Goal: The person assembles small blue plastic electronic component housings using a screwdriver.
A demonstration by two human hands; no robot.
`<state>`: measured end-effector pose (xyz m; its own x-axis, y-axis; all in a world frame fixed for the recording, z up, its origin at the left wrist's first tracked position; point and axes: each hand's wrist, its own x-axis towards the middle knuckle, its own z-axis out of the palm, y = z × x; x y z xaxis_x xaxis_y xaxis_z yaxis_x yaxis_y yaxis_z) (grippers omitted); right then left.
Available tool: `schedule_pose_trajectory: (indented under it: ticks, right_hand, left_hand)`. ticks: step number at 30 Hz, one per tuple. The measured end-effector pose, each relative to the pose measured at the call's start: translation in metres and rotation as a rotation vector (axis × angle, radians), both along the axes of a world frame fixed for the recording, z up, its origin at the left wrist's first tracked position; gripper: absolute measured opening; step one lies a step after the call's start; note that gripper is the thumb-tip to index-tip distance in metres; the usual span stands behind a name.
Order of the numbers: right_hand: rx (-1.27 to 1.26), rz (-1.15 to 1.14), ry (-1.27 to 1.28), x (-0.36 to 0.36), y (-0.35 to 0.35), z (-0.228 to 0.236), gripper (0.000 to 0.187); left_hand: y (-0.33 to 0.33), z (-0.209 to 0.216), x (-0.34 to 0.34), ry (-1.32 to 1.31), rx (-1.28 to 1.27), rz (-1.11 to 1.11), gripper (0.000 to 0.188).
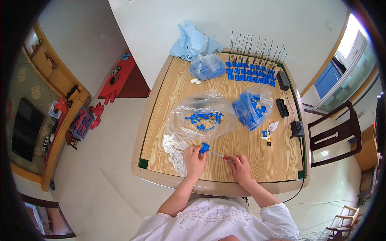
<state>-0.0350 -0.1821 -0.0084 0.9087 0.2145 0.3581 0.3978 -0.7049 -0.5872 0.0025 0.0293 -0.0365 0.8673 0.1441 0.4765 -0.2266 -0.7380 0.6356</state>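
My left hand (195, 160) grips a small blue plastic piece (204, 147) between thumb and fingers, just above the table's near part. My right hand (240, 168) is closed on the red handle of a screwdriver (226, 158). Its thin metal shaft points left, and the tip meets the blue piece; where exactly it enters is too small to tell. A crumpled white cloth (173, 152) lies beside my left hand. Beyond my hands, a clear plastic bag (179, 116) holds several small blue parts. Another clear bag (246, 114) of blue parts lies to its right.
Rows of blue pieces with upright springs and rods (251, 72) stand at the far right of the wooden table (161, 90). A light blue bag (193, 40) sits at the back. Glue tube (268, 138), black case (282, 107) and black adapter (296, 128) line the right side, near a chair (337, 132).
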Motion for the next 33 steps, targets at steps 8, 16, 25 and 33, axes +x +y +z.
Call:
schedule_pose_trajectory:
  ticks: [8,16,25,33]
  right_hand:
    - [-0.241,0.003,0.077,-0.002,0.001,0.007,0.04]
    - [-0.19,0.111,0.312,0.005,-0.003,0.018,0.043]
    - [-0.597,0.228,0.243,0.014,-0.008,0.043,0.068]
    - [-0.077,0.356,0.755,0.03,-0.018,0.026,0.068]
  left_hand:
    - [0.0,0.002,-0.001,0.01,-0.003,0.003,0.032]
    - [-0.001,0.007,0.002,0.01,-0.007,0.002,0.03]
    - [-0.011,0.009,-0.004,0.03,0.02,-0.03,0.028]
    - [-0.01,0.009,-0.002,-0.007,0.024,-0.094,0.029]
